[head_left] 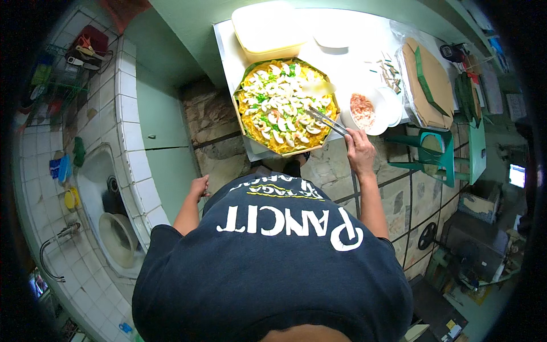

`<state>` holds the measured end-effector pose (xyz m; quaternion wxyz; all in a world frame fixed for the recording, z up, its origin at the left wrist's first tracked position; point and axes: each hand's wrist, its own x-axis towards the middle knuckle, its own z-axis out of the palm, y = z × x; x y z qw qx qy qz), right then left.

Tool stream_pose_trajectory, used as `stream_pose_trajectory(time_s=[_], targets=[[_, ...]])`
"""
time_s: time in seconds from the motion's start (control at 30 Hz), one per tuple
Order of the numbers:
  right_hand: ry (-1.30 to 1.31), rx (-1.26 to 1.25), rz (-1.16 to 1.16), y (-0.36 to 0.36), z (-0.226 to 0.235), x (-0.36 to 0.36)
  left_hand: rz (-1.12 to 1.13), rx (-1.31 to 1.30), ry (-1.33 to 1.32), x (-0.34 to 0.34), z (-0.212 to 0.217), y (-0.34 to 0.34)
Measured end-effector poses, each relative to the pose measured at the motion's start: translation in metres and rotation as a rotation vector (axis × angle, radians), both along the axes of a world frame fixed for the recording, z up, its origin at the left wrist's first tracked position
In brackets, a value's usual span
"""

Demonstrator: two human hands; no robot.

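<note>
My right hand (360, 149) grips a pair of metal tongs (326, 118). Their tips reach over the right side of a large octagonal tray (295, 151) filled with yellow noodles (256, 126). Pale white slices, probably egg, and chopped greens are scattered across the noodles. Just right of the tongs stands a white tub (373, 130) holding pinkish-white pieces (362, 109) whose kind I cannot make out. My left hand (199, 187) hangs beside my body, away from the table, its fingers curled with nothing visible in them.
A pale yellow lidded container (268, 31) stands behind the tray on the white table (356, 65). Flat brown cardboard (424, 85) is stacked at the right, above a green stool (436, 154). A tiled counter with a sink (94, 165) runs along the left.
</note>
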<state>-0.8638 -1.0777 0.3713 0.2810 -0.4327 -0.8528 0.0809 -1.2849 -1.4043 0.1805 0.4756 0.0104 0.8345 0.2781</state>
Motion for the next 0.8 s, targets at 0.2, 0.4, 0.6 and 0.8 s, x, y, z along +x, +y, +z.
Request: stream_pose_trajectory(time_s=[0.2,0.4,0.6,0.8], targets=[[-0.072,-0.162,0.009,-0.012,0.016,0.001,-0.028,0.024,-0.012,-0.001,-0.005,0.007],[-0.044,-0.146,0.081,-0.027,0.031,0.004,0.011,0.053,-0.025,-0.003,-0.004,0.005],[-0.154,-0.103,0.123,-0.037,0.033,0.008,0.004,0.032,-0.027,-0.004,-0.008,-0.001],[-0.1,-0.184,0.133,-0.037,0.036,0.004,-0.003,0.039,-0.023,-0.004,-0.007,-0.002]])
